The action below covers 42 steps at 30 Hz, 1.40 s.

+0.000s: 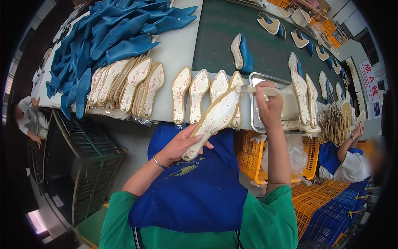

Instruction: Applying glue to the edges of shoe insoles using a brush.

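My left hand (182, 144) grips the heel end of a pale shoe insole (216, 111), which slants up to the right above my lap. A wet-looking whitish film covers its toe part. In my right hand (269, 108) is a flat brush (246, 89), its tip touching the insole near the toe. Behind it, several insoles (181, 95) stand in a row at the table edge. A metal tray (254, 123) holding something whitish lies beneath my right hand, partly hidden by it. More insoles (300, 98) lie at the tray's right side.
A heap of blue shoe lasts (124, 31) and stacked insoles (136, 85) fill the left table. Beyond, a dark green belt (215, 25) carries lasts with insoles. Yellow crates (248, 159) and a dark bin (89, 166) stand below. A co-worker (346, 162) sits right, another person (31, 120) left.
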Each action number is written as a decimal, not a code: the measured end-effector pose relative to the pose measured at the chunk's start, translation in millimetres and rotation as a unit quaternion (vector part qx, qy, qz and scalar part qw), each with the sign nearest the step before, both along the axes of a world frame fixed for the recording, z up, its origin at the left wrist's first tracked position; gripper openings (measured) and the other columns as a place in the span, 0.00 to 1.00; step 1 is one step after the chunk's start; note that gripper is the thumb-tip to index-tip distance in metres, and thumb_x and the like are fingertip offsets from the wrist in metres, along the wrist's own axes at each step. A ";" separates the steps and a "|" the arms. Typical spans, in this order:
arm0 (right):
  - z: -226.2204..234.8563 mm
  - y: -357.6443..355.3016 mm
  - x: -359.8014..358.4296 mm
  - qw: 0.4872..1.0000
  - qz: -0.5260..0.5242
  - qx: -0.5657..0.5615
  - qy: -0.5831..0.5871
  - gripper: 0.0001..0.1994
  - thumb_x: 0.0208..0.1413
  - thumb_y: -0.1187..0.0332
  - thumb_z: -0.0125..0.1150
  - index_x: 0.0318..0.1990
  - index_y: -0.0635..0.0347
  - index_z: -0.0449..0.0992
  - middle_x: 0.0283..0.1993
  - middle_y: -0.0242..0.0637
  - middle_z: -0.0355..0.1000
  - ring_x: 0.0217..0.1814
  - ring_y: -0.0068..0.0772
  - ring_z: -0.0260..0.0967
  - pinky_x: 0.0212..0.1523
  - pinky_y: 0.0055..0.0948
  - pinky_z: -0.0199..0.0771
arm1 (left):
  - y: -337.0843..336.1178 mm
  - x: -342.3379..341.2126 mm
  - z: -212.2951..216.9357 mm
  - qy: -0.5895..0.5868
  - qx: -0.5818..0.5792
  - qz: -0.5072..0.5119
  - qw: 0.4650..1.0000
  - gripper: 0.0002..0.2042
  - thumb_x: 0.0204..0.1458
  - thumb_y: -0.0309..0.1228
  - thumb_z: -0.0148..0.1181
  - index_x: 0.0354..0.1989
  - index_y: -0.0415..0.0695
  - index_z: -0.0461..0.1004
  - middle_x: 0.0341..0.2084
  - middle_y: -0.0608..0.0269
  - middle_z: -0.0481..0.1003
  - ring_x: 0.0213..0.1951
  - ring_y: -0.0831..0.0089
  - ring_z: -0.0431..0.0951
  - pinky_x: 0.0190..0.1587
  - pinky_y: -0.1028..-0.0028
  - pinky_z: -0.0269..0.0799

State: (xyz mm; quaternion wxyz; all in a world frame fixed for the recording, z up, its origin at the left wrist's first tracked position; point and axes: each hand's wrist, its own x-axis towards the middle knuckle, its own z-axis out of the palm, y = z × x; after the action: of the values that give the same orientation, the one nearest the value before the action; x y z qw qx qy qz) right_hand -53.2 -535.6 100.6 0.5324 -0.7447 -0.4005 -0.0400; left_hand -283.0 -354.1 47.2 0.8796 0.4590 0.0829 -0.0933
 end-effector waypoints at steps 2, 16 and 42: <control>0.6 -0.8 2.6 0.999 -0.037 -0.017 -0.005 0.06 0.60 0.73 0.54 0.38 0.67 0.74 0.33 0.37 0.74 0.34 0.25 0.72 0.36 0.24 0.71 | 2.0 0.3 -3.8 0.000 0.002 0.000 1.000 0.23 0.64 0.31 0.48 0.66 0.39 0.57 0.57 0.50 0.69 0.45 0.70 0.79 0.39 0.77 0.77; 12.9 -2.4 8.1 0.998 -0.058 -0.009 0.019 0.06 0.62 0.72 0.54 0.38 0.66 0.74 0.34 0.38 0.74 0.36 0.24 0.72 0.37 0.23 0.70 | 4.9 -4.9 -5.7 -0.002 -0.001 -0.004 1.000 0.23 0.64 0.30 0.46 0.67 0.39 0.57 0.57 0.51 0.69 0.46 0.70 0.79 0.38 0.78 0.77; 7.2 -2.3 -19.3 0.998 -0.011 0.044 0.041 0.04 0.59 0.74 0.56 0.36 0.65 0.75 0.30 0.35 0.73 0.31 0.22 0.69 0.34 0.22 0.68 | 3.4 -2.0 -2.0 0.002 -0.063 0.011 0.998 0.25 0.63 0.30 0.49 0.68 0.40 0.53 0.57 0.46 0.69 0.40 0.69 0.80 0.34 0.77 0.79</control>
State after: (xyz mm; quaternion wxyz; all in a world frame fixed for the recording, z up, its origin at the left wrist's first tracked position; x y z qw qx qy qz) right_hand -72.5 -538.0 107.8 0.5799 -0.7260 -0.3682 -0.0328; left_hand -285.0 -350.7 45.2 0.9074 0.4019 0.0835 -0.0898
